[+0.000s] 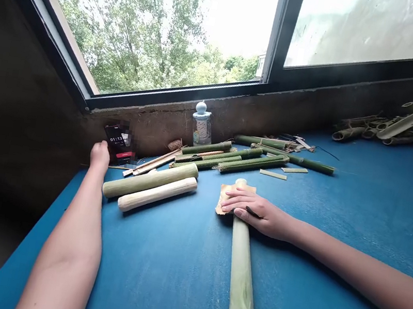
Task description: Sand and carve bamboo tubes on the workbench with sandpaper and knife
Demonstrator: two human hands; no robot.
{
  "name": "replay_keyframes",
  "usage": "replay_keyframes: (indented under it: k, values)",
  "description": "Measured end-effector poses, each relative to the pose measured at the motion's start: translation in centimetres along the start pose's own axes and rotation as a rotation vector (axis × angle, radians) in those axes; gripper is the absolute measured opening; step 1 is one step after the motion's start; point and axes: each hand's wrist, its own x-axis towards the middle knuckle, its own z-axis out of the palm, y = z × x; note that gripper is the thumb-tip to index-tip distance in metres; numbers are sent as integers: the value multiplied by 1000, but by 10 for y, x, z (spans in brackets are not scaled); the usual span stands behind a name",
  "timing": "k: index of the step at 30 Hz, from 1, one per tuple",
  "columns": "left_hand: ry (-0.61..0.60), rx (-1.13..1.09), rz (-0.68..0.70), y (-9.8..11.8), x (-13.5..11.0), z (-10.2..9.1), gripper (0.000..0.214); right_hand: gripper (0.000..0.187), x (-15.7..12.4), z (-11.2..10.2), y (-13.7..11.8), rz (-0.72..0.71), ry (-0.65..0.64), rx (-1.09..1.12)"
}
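Where the right hand (259, 215) rests, a pale bamboo pole (242, 285).

Right hand (259, 214) palm down across the bamboo pole (242, 270), fingers (238, 200) together and curving over it, forearm (349, 266) coming in from the right. Left hand (99, 155) in a loose fist, well left of the pole; left arm (71, 237) reaching forward.
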Motion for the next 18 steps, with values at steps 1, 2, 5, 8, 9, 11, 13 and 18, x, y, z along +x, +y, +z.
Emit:
replay_keyframes:
  k: [1, 2, 5, 8, 9, 11, 13, 18]
  values:
    - [47, 11, 66, 14, -5, 1, 29, 35, 1, -1, -1, -19, 4, -11]
    - [89, 16, 135, 31, -10, 1, 28, 36, 1, -2, -2, -35, 5, -23]
    - [132, 22, 362, 93, -36, 7, 28, 37, 1, -3, -5, -55, -9, -48]
    - [-61, 67, 612, 141, -100, 12, 28, 37, -2, -3, -5, -34, -10, -68]
    - [-194, 106, 683, 149, -134, 11, 26, 38, -3, -3, -5, -19, -3, -76]
    - [-520, 219, 810, 148, -216, 2, 23, 39, -4, -2, -3, 9, 15, -87]
    - [-855, 356, 916, 127, -307, -14, 22, 42, -5, -1, -1, 27, 31, -92]
    - [-995, 844, 1545, 54, -447, -57, 30, 48, -7, 4, -21, 34, 14, -70]
